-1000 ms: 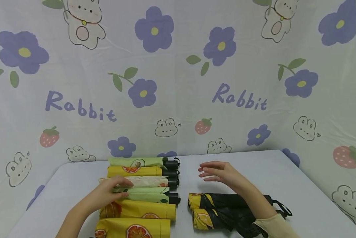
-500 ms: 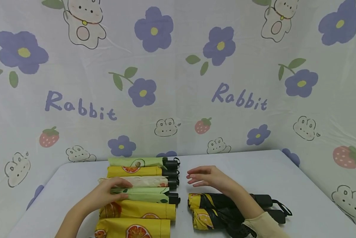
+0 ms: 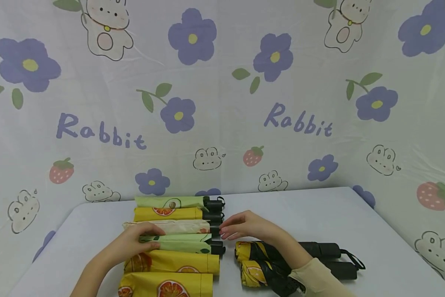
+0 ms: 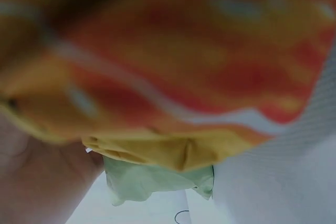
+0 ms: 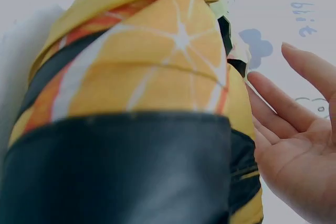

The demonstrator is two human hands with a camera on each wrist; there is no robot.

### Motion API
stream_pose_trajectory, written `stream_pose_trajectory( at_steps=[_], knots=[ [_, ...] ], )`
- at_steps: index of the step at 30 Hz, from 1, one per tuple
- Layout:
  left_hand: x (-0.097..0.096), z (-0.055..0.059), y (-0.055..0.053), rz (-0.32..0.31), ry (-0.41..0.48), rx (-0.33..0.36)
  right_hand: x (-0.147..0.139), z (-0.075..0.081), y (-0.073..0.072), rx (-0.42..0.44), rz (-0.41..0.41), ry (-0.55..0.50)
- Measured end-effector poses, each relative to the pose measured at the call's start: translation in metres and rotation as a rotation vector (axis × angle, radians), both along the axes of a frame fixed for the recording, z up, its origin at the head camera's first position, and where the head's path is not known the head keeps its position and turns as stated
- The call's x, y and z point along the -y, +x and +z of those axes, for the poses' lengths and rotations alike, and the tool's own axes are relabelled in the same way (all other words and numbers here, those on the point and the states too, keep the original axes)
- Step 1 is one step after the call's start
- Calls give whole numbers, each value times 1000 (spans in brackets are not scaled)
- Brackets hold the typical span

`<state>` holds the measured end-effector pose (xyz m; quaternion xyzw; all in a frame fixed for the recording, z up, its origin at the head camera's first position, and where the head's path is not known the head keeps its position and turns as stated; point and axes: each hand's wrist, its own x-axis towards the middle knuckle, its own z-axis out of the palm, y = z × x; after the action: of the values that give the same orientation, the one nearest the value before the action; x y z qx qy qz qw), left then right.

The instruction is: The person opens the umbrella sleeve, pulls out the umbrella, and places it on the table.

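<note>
My left hand holds a folded light-green umbrella, fingers over its far side and thumb at its near side. Just beyond lies a cream folded umbrella, partly under those fingers. With fingers extended, my right hand has its fingertips right at the cream umbrella's black handle. In the left wrist view, blurred orange-printed cloth of a yellow umbrella fills the top, with the green umbrella below it. The right wrist view shows that hand beside a black-and-yellow umbrella.
Behind the cream one lie a yellow umbrella and an avocado-print umbrella. Nearer are two more yellow umbrellas. Two black-and-yellow umbrellas lie side by side under my right forearm. A patterned curtain hangs behind the white table.
My right hand has moved left and slightly down, from above the black-and-yellow umbrellas to the cream umbrella's handle. The left hand has stayed on the green umbrella.
</note>
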<state>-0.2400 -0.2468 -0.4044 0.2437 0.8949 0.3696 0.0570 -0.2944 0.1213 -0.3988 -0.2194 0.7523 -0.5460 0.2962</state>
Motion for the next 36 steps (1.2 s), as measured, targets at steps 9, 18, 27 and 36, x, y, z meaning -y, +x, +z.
stream_pose_trajectory(
  at_steps=[9,18,27,36],
  knots=[
    [1,1,-2,5,3,8,11,1,0,-11,56,84],
    [3,3,-3,4,-1,26,19,1,3,-73,62,184],
    [3,5,-4,-7,7,21,29,-1,4,-153,64,243],
    [2,5,-3,-14,10,27,32,-3,5,-219,100,259]
  ],
)
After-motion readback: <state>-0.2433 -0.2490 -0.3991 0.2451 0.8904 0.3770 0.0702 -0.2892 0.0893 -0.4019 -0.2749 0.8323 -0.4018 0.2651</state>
